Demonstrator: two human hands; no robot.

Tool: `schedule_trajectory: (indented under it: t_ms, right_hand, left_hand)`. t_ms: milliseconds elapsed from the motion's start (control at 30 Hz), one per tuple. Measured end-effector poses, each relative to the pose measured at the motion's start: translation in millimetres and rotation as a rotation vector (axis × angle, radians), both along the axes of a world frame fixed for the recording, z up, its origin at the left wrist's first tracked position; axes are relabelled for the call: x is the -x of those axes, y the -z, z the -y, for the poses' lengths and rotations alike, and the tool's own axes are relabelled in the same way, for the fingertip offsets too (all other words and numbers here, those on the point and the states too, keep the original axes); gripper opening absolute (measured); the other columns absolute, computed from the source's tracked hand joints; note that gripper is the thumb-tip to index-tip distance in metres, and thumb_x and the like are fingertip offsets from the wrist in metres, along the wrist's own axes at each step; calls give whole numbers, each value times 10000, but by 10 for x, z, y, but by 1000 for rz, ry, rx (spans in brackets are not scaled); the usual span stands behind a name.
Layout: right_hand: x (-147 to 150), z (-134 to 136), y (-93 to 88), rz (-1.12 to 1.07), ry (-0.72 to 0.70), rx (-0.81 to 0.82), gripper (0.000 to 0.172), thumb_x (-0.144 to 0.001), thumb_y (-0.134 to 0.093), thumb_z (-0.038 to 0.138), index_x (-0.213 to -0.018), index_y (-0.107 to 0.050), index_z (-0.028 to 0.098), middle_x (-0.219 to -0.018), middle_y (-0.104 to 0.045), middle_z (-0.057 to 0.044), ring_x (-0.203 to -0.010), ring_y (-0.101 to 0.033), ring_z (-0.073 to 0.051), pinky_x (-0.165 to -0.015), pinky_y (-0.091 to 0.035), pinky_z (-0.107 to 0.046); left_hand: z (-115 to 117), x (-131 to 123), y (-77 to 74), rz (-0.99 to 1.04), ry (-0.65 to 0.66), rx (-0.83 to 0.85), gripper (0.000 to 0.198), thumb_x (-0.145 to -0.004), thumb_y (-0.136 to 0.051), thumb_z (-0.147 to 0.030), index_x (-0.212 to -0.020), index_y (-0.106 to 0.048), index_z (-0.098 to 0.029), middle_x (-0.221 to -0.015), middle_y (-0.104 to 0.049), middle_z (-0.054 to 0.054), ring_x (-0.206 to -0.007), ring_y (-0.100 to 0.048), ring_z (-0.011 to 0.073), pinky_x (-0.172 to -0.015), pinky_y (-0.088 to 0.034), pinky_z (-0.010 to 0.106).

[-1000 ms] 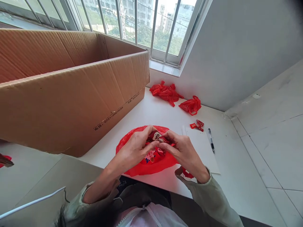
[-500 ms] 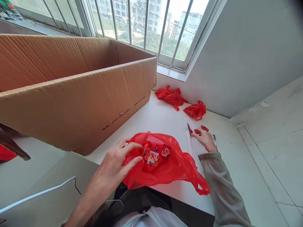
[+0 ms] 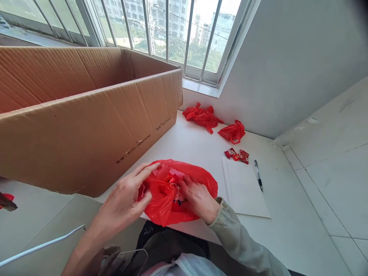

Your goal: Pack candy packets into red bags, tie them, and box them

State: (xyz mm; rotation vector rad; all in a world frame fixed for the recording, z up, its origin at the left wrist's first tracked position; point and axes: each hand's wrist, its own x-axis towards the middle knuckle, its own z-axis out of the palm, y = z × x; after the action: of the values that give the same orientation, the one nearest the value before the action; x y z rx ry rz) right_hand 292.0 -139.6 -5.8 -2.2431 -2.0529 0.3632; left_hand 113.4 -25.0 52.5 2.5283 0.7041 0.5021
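A red plastic bag [image 3: 201, 178] lies on the white table [image 3: 195, 145] just in front of me, with small red packets partly showing inside it. My left hand [image 3: 126, 201] pinches the bag's left edge between thumb and fingers. My right hand [image 3: 198, 199] reaches into the bag's mouth, fingers bent down onto the packets inside; I cannot make out whether it grips one. A few small red candy packets [image 3: 237, 155] lie loose on the table beyond a white sheet of paper [image 3: 244, 189].
A large open cardboard box [image 3: 86, 115] fills the left side. Two crumpled red bags [image 3: 201, 115] [image 3: 232, 131] lie near the wall under the window. A black pen [image 3: 258, 174] rests beside the paper. A white cable [image 3: 40, 245] runs at lower left.
My right hand came back from the loose packets at the right and went into the bag. My left hand closed on the bag's left edge. Three loose packets now lie by the paper.
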Motion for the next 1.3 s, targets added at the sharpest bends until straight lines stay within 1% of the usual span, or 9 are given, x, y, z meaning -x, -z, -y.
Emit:
schedule_trajectory:
  t_ms: [167,267,400,533,667,833,933,1100,1300]
  right_hand:
    - [-22,66,18,65,-74,-114,235,-940,-410,134,-1152,-508,162,-1080,-600,-86,-994,-565,-231,-771,-505,-350]
    - [-35,137,-16,-3,-108,-78,336,-899,-475,135,-1233,-465,175,-1160,-572,-97,-1055,-547,-236,-770,-510,-335]
    - [-111,295,63,-40,-59,1,650,-773,-593,114,-1375,-363,191,-1356,-456,-159,-1188,-504,-285,-836,-507,-379]
    - [-145,423,178,31,-34,4,649,-771,-556,41,-1387,-377,139,-1385,-463,-212,-1240,-504,-295,-913,-487,-418]
    - [-91,431,210,59,-98,50,660,-767,-548,32,-1399,-362,81,-1356,-498,-238,-1175,-551,-302,-870,-509,-417]
    - [-128,443,97,42,-108,-15,687,-781,-454,-20,-1430,-305,149,-1282,-545,-158,-1014,-602,-232,-784,-498,-350]
    - [-238,505,-12,-24,-69,-40,503,-824,-460,20,-1284,-470,223,-1130,-589,-93,-897,-615,-196,-723,-477,-305]
    - [-350,718,-120,-26,24,-82,402,-857,-448,68,-1194,-531,270,-1093,-607,-86,-898,-611,-219,-721,-468,-329]
    - [-238,738,-217,-55,-89,6,422,-784,-472,3,-1115,-555,252,-963,-626,-58,-904,-590,-227,-723,-477,-338]
  left_hand:
    - [-66,-66,131,48,59,-27,610,-827,-406,-166,-1427,-372,-272,-1420,-481,42,-1163,-576,218,-837,-519,223]
    - [-89,-104,152,83,87,10,631,-822,-415,-160,-1440,-354,-272,-1446,-458,36,-1248,-514,236,-857,-519,224]
    - [-113,-56,105,83,120,104,648,-788,-446,-147,-1426,-401,-249,-1451,-457,64,-1268,-495,253,-954,-499,278]
    - [-160,84,57,60,147,156,654,-778,-475,-157,-1422,-419,-257,-1434,-482,68,-1259,-509,251,-955,-506,283]
    - [-235,201,30,-1,162,107,638,-817,-495,-174,-1438,-383,-269,-1431,-488,42,-1300,-468,260,-1065,-421,344]
    - [-258,186,18,16,218,44,658,-849,-498,-163,-1463,-317,-315,-1461,-450,16,-1321,-444,262,-1094,-389,351]
    - [-226,146,15,31,252,41,687,-851,-476,-141,-1472,-276,-355,-1458,-452,-7,-1332,-433,239,-1077,-411,317]
    - [-194,128,5,9,287,65,651,-887,-460,-158,-1467,-265,-380,-1489,-408,-29,-1360,-394,221,-1117,-365,331]
    - [-151,133,26,27,284,107,733,-812,-465,-90,-1482,-276,-323,-1501,-394,10,-1374,-374,267,-1121,-367,378]
